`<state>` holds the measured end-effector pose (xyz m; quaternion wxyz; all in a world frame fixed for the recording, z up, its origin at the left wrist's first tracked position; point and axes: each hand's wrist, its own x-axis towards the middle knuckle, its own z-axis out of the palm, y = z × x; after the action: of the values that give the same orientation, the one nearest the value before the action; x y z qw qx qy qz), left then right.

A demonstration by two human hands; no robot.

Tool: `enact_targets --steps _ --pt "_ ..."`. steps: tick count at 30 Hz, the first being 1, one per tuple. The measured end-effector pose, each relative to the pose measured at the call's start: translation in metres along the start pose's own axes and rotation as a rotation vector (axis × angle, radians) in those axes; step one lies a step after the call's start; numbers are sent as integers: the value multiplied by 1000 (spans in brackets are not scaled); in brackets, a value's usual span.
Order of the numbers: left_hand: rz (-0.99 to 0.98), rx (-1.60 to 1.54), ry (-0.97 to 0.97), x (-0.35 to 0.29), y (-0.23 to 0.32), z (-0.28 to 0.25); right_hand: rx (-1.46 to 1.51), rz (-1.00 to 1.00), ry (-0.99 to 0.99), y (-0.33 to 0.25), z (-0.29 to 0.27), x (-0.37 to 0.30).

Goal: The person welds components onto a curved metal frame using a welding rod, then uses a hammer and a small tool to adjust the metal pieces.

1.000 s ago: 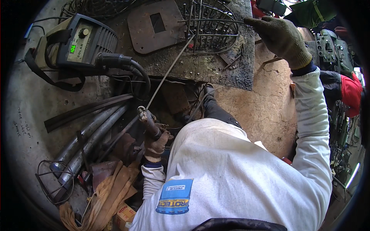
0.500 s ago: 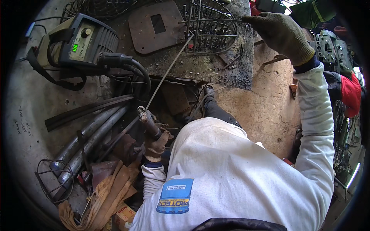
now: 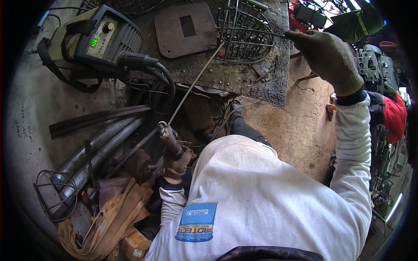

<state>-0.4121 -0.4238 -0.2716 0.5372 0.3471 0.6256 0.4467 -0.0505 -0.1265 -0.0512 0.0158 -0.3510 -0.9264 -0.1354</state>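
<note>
My left hand (image 3: 175, 165), in a worn knit glove, is closed around a welding electrode holder (image 3: 171, 140). From its jaws a long thin welding electrode (image 3: 194, 85) slants up to the workpiece, its tip by the crossing rods. My right hand (image 3: 328, 61), also gloved, pinches the end of a thin metal rod (image 3: 257, 31), which reaches left across the upright rods. Under that rod lies a round grate of bent metal bars (image 3: 248, 47) on the dark, grimy worktable (image 3: 261, 87). Beside it rests a rusty brown plate (image 3: 171, 38) with a rectangular cutout.
A welding machine (image 3: 104, 45) with a lit display and thick cable stands left of the table. Metal pipes (image 3: 93, 174), tan leather cloth (image 3: 104, 217) and a small box (image 3: 134, 244) lie lower left. Machinery (image 3: 378, 63) and red cloth (image 3: 395, 119) are at right.
The view has shifted slightly, so the table and welding machine sit a little further right. Both hands keep their grips, with the rod and electrode in nearly the same position against the grate.
</note>
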Motion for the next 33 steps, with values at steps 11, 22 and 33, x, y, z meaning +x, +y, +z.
enact_targets --steps 11,22,33 --pt "31 -124 -36 0 -20 3 54 68 81 -5 36 -18" --pt "37 -2 -22 2 -9 6 58 79 116 -9 39 -22" --pt "50 -39 -26 1 -2 7 52 77 124 -8 40 -22"
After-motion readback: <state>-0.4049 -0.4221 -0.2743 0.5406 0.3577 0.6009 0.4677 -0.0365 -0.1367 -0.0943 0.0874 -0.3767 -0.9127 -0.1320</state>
